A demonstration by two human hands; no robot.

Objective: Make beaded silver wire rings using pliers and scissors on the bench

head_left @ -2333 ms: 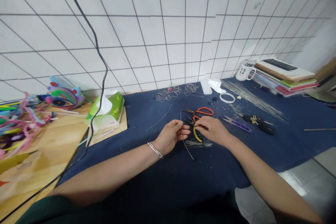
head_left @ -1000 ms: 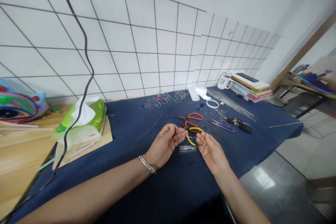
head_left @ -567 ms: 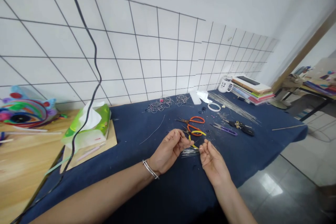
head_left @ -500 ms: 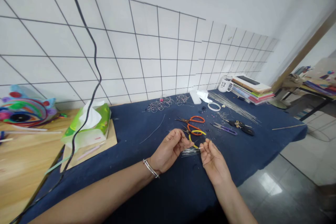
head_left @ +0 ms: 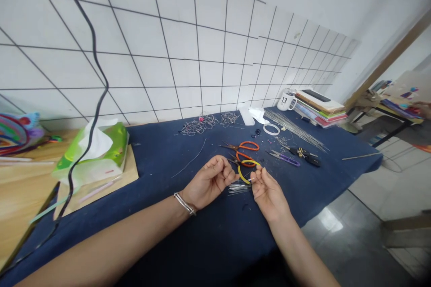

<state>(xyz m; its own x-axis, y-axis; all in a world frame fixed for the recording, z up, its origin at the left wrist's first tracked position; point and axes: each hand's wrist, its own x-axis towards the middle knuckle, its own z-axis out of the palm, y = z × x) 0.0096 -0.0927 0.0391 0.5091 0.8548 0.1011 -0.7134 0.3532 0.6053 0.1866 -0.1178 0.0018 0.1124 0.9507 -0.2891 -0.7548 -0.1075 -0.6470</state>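
My left hand (head_left: 211,181), a silver bangle (head_left: 184,203) at its wrist, is closed in a pinch; whatever lies between the fingertips is too small to make out. Just to its right, my right hand (head_left: 268,193) pinches a small, thin, pale piece (head_left: 251,180) between thumb and fingers. Under and behind the hands lie a bundle of short silver wires (head_left: 238,189) and yellow-handled pliers (head_left: 241,174), partly covered by the right fingers. Orange-handled scissors (head_left: 249,145) rest just beyond them on the dark blue cloth (head_left: 161,152).
Purple snips (head_left: 284,158) and black-handled pliers (head_left: 305,155) lie to the right. Behind are tangled wire (head_left: 198,125), a white ring (head_left: 271,129), long wires (head_left: 298,129), a mug (head_left: 286,100) and stacked books (head_left: 318,110). A tissue pack (head_left: 116,148) and black cable (head_left: 95,112) are left.
The view has shifted, so the table appears lower and farther left. Both hands stay close together, still pinching, with the left fingers now curled more tightly.
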